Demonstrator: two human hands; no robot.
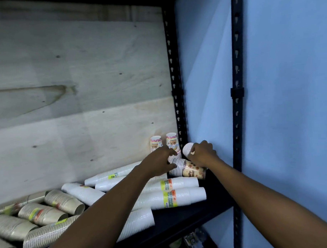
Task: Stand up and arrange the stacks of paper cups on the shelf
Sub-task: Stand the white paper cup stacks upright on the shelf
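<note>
Two short printed cup stacks (156, 143) (172, 140) stand upright in the shelf's far right corner. My right hand (202, 153) grips a tilted cup stack (187, 148) whose white bottom faces me. My left hand (159, 162) rests on the rim end of a brown-patterned stack (192, 170) that lies on its side beneath both hands. Several long white cup stacks (180, 196) (181, 183) (112, 174) lie flat on the dark shelf (208, 205). Beige stacks (63, 200) lie in a heap at the left.
A pale plywood panel (80, 89) backs the shelf. Black slotted uprights (175, 82) (237, 84) stand at the right, with a blue wall (291, 82) behind. Packaged items (193, 239) show on the lower level.
</note>
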